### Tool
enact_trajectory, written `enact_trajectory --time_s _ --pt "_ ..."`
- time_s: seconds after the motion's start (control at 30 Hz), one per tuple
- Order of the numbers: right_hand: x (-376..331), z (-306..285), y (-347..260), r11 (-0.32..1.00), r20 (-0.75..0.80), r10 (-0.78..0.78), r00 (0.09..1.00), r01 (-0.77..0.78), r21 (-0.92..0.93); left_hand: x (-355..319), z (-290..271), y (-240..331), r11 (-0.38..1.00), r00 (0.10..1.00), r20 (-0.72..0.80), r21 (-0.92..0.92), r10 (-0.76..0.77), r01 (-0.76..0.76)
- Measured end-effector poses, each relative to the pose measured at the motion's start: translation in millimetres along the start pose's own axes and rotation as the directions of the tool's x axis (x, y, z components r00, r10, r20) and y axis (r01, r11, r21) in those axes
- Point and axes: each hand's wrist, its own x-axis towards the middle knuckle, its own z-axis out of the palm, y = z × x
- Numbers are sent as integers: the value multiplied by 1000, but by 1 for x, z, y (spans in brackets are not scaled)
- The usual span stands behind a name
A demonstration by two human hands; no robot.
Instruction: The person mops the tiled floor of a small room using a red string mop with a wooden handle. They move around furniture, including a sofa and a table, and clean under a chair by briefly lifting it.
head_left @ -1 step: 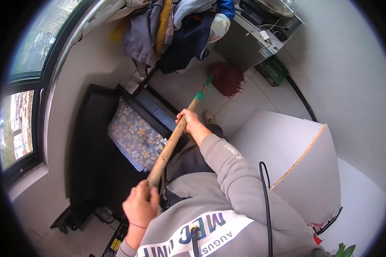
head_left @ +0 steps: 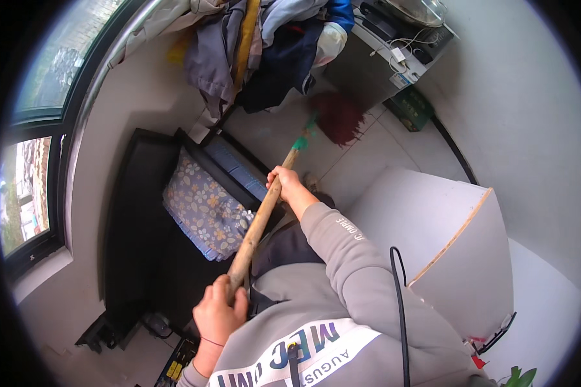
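Note:
A mop with a long wooden handle [head_left: 254, 228] slants away from my body toward the upper right. Its dark red, stringy head [head_left: 339, 119] lies on the tiled floor, and green wrapping [head_left: 299, 143] covers the joint. My left hand [head_left: 217, 313] is closed round the handle's near end by my waist. Farther along the shaft, my right hand [head_left: 284, 182] grips it with the fingers wrapped round. The mop head reaches the shadow beneath a grey cabinet.
At left stands a black sofa [head_left: 132, 213] with a flowered cushion [head_left: 206, 205]. Clothes [head_left: 277, 58] hang above the floor at the back. A grey cabinet [head_left: 361, 68] and a dark green box [head_left: 409, 108] stand behind the mop. A white panel [head_left: 432, 219] rises at right.
My left hand and the handle's near end have shifted slightly right. The mop head has moved a little to the left; my right hand has barely moved.

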Motion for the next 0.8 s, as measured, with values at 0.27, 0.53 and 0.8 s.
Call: enact_trajectory --time_s 0.27,0.53,0.8 --pt "-9 20 24 989 25 -50 998 53 -135 -2 -13 -18 555 678 678 -459 -285 693" --pt "-75 20 81 1000 -65 5 998 -6 -16 -22 -101 -51 269 654 712 -598 -256 755" --pt "-105 2 152 980 -220 -125 968 155 122 -70 -83 -132 846 983 172 -532 60 41"
